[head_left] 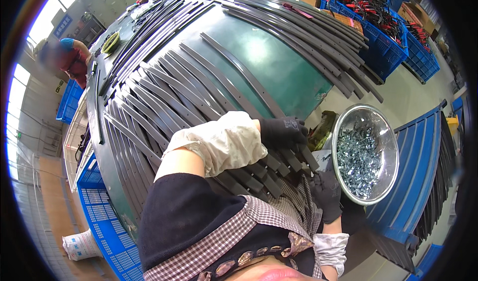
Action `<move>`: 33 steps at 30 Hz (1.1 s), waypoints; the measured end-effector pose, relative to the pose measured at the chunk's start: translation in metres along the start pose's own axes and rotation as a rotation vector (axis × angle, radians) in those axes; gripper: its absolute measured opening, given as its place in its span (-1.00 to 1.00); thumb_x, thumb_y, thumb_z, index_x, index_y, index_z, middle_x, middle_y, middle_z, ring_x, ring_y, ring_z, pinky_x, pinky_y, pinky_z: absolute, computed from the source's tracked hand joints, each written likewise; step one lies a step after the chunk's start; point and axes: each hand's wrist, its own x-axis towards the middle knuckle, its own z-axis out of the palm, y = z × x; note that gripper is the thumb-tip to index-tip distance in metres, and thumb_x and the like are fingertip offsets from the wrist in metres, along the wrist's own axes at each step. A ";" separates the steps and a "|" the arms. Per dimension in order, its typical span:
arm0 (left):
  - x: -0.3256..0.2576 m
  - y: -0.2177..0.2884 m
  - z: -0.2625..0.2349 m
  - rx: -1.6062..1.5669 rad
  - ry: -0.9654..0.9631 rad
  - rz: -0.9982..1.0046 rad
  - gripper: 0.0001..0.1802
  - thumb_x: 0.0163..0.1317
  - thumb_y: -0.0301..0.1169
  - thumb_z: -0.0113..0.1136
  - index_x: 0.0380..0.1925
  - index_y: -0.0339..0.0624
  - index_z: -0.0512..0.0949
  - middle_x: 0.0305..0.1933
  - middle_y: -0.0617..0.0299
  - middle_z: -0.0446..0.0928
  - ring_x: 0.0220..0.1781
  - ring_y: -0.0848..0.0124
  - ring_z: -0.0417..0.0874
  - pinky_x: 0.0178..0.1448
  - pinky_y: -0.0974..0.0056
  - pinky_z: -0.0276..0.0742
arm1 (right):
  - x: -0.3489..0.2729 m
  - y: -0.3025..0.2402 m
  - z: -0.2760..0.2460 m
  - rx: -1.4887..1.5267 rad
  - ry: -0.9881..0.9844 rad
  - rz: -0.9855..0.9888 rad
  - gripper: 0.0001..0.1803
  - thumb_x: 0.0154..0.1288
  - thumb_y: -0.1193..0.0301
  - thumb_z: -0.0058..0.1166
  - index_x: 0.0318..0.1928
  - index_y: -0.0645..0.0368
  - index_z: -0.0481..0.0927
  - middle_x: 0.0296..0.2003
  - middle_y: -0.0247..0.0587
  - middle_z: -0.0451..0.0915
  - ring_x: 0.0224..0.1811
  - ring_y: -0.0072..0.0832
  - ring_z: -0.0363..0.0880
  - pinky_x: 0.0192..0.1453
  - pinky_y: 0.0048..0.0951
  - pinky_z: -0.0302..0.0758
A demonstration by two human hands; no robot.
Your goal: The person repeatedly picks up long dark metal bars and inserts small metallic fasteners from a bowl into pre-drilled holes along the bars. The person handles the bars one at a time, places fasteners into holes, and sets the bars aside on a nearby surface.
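one green table [298,68] fills much of the view. rows of dark grey bars [214,76] lie across it; step in hand, in my judgement, is work at their near ends, bar by bar. next move appears to call for a steady left-hand hold while the right works at the tip. the long bar [242,75] concerned sits at the right of its row, running beneath my left glove; its long axis slants from far upper left to near lower right, near end seemingly towards my right hand. steel bowl [363,115]: just beyond that hand. left hand [285,133]: gloved, fingers bent over the bar; firmness of grip not verifiable. right hand [326,191]: gloved, beside the bar ends; closure and contents i cannot tell. shiny metal pieces [357,156]: heaped in the bowl, type unclear.
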 end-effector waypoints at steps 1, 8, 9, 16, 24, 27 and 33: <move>0.001 0.004 -0.002 0.001 0.012 0.015 -0.75 0.15 -0.28 0.25 -0.16 -0.03 0.63 -0.18 0.20 0.55 -0.09 0.11 0.54 0.03 0.05 0.46 | -0.003 0.003 -0.006 0.020 -0.010 0.017 -0.79 0.38 0.28 0.09 -0.24 0.17 0.63 -0.38 0.04 0.64 -0.33 0.02 0.64 -0.20 -0.06 0.55; 0.001 0.020 -0.017 0.145 0.038 0.040 -0.64 0.18 -0.28 0.24 -0.02 -0.11 0.58 -0.12 0.09 0.54 -0.09 0.08 0.57 -0.06 0.05 0.52 | -0.022 0.039 -0.062 -0.015 0.014 0.333 -0.67 0.32 0.16 0.21 -0.26 0.22 0.66 -0.43 -0.01 0.62 -0.39 -0.07 0.62 -0.28 -0.14 0.48; 0.000 0.021 -0.021 0.162 0.018 0.050 -0.62 0.19 -0.28 0.23 0.01 -0.12 0.57 -0.11 0.07 0.54 -0.11 0.07 0.58 -0.08 0.05 0.54 | -0.020 0.047 -0.066 -0.003 0.010 0.375 -0.67 0.31 0.16 0.21 -0.25 0.21 0.66 -0.42 -0.01 0.63 -0.37 -0.08 0.62 -0.26 -0.14 0.49; -0.027 0.067 -0.043 -0.214 -0.324 -0.089 -0.49 0.23 -0.24 0.23 0.17 -0.18 0.53 0.14 -0.14 0.54 0.08 -0.04 0.62 0.15 0.02 0.54 | -0.012 0.121 -0.062 -0.348 0.061 0.451 -0.41 0.18 0.08 0.31 0.12 0.14 0.54 -0.16 0.02 0.65 -0.03 -0.03 0.62 0.04 -0.08 0.53; 0.022 0.006 -0.124 -0.259 -0.198 -0.384 -0.55 0.19 -0.19 0.44 0.03 -0.14 0.63 -0.01 0.07 0.65 -0.01 0.20 0.68 0.12 0.15 0.58 | -0.009 0.171 -0.051 -0.358 -0.174 0.512 -0.45 0.06 0.04 0.39 -0.03 0.10 0.59 -0.15 0.02 0.65 -0.01 -0.02 0.62 0.00 -0.05 0.55; 0.048 -0.090 -0.115 0.332 0.120 -0.344 -0.49 0.22 -0.15 0.35 0.11 -0.15 0.57 0.02 -0.08 0.63 0.04 -0.07 0.64 0.12 0.06 0.57 | -0.001 0.162 -0.051 -0.337 -0.127 0.530 -0.61 0.14 0.15 0.31 -0.07 0.04 0.64 -0.14 -0.07 0.67 -0.04 -0.08 0.63 0.00 -0.08 0.56; 0.136 -0.204 -0.069 0.610 0.351 -0.557 -0.23 0.30 -0.06 0.19 0.46 -0.01 0.20 0.51 -0.03 0.20 0.53 -0.03 0.19 0.47 -0.17 0.18 | -0.018 0.173 -0.057 -0.283 -0.139 0.595 -0.68 0.23 0.18 0.19 -0.06 0.02 0.68 -0.14 -0.11 0.69 -0.07 -0.11 0.66 0.02 -0.08 0.57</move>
